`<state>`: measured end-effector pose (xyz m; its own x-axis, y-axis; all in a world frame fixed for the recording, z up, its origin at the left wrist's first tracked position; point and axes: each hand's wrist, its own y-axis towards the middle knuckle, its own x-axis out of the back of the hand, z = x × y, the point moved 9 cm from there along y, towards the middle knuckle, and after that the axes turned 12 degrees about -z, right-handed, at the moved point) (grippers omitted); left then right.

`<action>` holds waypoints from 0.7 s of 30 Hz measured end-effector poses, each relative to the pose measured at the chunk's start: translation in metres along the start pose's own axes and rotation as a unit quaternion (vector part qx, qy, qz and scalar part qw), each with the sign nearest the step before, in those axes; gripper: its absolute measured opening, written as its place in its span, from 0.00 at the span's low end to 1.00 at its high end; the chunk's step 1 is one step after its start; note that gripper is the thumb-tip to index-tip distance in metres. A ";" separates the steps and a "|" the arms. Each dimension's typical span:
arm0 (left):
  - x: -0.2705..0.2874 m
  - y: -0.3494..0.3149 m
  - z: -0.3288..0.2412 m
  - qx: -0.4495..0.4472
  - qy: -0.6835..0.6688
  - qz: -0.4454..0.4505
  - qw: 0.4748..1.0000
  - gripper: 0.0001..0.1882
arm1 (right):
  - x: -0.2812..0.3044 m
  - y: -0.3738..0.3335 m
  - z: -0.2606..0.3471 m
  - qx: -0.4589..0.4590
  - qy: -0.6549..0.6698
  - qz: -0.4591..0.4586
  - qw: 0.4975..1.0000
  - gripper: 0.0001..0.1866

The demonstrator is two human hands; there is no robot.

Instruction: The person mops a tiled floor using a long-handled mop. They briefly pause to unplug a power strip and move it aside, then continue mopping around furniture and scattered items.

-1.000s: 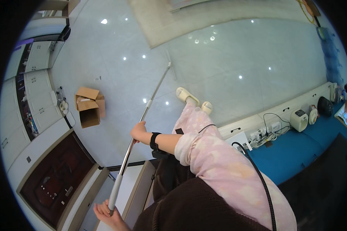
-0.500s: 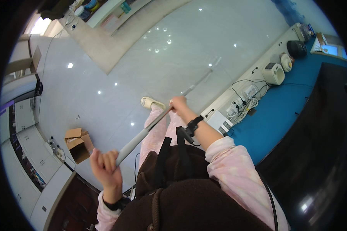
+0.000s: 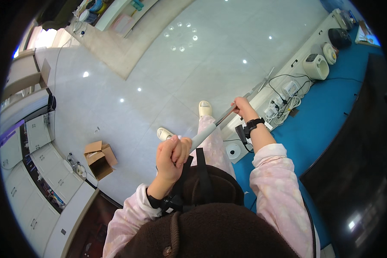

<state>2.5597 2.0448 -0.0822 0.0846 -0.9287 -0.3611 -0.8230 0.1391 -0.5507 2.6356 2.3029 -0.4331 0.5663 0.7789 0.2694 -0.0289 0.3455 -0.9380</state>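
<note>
I hold a long pole with a thick grey grip point(image 3: 203, 135) and a thinner metallic shaft; it looks like a mop. My left hand point(image 3: 173, 157) is closed round the top end of the grip, close to my body. Farther along, my right hand point(image 3: 244, 108) wraps round the shaft. From there the pole slants away to the right, and its thin, pale head point(image 3: 266, 80) is at the foot of the white cabinet, seen almost edge-on. Whether it touches the cabinet I cannot tell. Cream slippers point(image 3: 205, 109) are on my feet, below the pole.
Along the right runs a low white cabinet with a blue top point(image 3: 318, 116), bearing cables and power strips point(image 3: 279, 105), a white appliance point(image 3: 316, 66) and a large dark screen point(image 3: 352, 133). An open cardboard box point(image 3: 99, 159) stands on the glossy floor at left, near white cabinets point(image 3: 51, 161).
Both hands and the pole have moved right, and the pole's head has swung from the open floor to the cabinet's foot. My feet have stepped apart and the view has shifted.
</note>
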 end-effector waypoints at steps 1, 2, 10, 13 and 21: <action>0.018 0.000 -0.003 0.002 -0.016 -0.023 1.000 0.26 | -0.016 -0.004 -0.004 0.002 0.007 0.019 1.000 0.04; 0.038 -0.004 -0.008 -0.002 -0.027 -0.049 0.998 0.26 | -0.033 -0.009 -0.011 0.001 0.007 0.019 1.000 0.04; 0.256 -0.086 -0.083 -0.079 -0.122 -0.236 0.961 0.26 | -0.260 -0.081 -0.106 0.076 -0.112 0.138 0.981 0.09; 0.355 -0.144 -0.101 -0.108 -0.168 -0.306 0.931 0.26 | -0.373 -0.126 -0.183 0.183 -0.397 0.241 0.867 0.14; 0.583 -0.344 -0.094 -0.180 -0.287 -0.472 0.814 0.26 | -0.564 -0.269 -0.443 0.432 -0.699 0.348 0.450 0.19</action>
<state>2.8393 1.4234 -0.0321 0.9382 -0.2357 -0.2533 -0.3415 -0.7490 -0.5678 2.6889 1.5388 -0.4293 -0.8831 0.2151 0.4170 -0.4511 -0.6336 -0.6286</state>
